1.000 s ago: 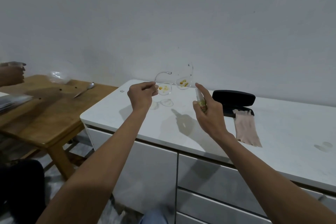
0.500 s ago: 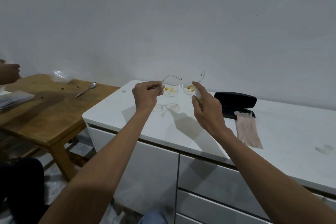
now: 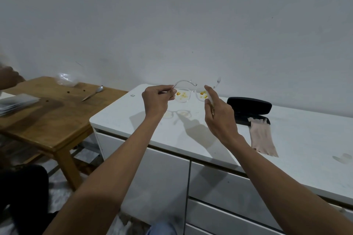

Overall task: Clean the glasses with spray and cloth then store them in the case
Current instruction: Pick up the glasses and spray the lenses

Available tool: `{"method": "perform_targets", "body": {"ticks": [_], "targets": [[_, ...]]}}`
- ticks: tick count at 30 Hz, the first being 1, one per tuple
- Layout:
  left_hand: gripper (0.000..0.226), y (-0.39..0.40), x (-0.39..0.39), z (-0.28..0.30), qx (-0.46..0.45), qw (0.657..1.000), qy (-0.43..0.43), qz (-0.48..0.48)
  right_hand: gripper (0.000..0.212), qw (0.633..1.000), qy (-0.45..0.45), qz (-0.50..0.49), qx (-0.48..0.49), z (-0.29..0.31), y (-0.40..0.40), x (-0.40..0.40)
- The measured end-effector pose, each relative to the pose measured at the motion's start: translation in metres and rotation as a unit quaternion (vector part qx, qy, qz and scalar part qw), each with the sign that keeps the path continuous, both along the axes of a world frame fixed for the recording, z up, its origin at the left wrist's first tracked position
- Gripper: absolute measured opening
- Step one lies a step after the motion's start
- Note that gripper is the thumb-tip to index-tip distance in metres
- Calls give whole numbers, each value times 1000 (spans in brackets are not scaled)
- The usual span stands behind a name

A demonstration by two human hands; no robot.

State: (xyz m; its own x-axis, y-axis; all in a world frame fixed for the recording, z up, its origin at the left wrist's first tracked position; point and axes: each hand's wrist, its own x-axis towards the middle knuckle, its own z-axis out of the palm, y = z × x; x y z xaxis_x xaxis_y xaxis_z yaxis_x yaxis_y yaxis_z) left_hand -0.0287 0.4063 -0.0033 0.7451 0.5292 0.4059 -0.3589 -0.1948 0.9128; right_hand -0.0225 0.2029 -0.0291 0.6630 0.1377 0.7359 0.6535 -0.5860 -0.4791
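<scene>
Clear-framed glasses (image 3: pixel 183 96) with yellow smears on both lenses hang above the white cabinet top (image 3: pixel 305 139). My left hand (image 3: pixel 155 100) pinches them at the left hinge. My right hand (image 3: pixel 219 114) is wrapped around a small spray bottle (image 3: pixel 209 97), its white nozzle close to the right lens and my forefinger on top. An open black glasses case (image 3: pixel 250 108) lies on the cabinet to the right. A pinkish cloth (image 3: pixel 262 137) lies partly on the case's front and trails toward the cabinet's front edge.
A wooden table (image 3: pixel 53 120) stands to the left with a spoon (image 3: pixel 93 93), a plastic bag (image 3: pixel 65 79) and papers (image 3: pixel 15 102). Another person's hand (image 3: pixel 8 78) shows at the far left. Drawers (image 3: pixel 238 196) front the cabinet below.
My right hand has brought the spray bottle up and left, right next to the right lens. The glasses have tilted flatter and come down a little in my left hand.
</scene>
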Motion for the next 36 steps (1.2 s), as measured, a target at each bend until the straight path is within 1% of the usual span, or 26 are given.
{"method": "perform_targets", "body": {"ticks": [13, 20, 24, 26, 31, 36], "targets": [[21, -1, -6, 0, 6, 1000, -6, 0, 38, 1000, 14, -10, 6, 5, -1, -4], [21, -1, -6, -1, 2, 1000, 0, 2, 28, 999, 34, -25, 12, 2, -2, -3], [19, -1, -6, -3, -2, 1000, 4, 6, 38, 999, 28, -31, 7, 0, 0, -3], [19, -1, -6, -4, -3, 1000, 6, 7, 43, 1000, 16, -19, -8, 0, 3, -5], [21, -4, -4, -2, -3, 1000, 6, 11, 44, 999, -19, 22, -41, -1, 24, -14], [19, -7, -7, -1, 8, 1000, 8, 10, 48, 998, -11, 10, -54, -4, 42, -12]]}}
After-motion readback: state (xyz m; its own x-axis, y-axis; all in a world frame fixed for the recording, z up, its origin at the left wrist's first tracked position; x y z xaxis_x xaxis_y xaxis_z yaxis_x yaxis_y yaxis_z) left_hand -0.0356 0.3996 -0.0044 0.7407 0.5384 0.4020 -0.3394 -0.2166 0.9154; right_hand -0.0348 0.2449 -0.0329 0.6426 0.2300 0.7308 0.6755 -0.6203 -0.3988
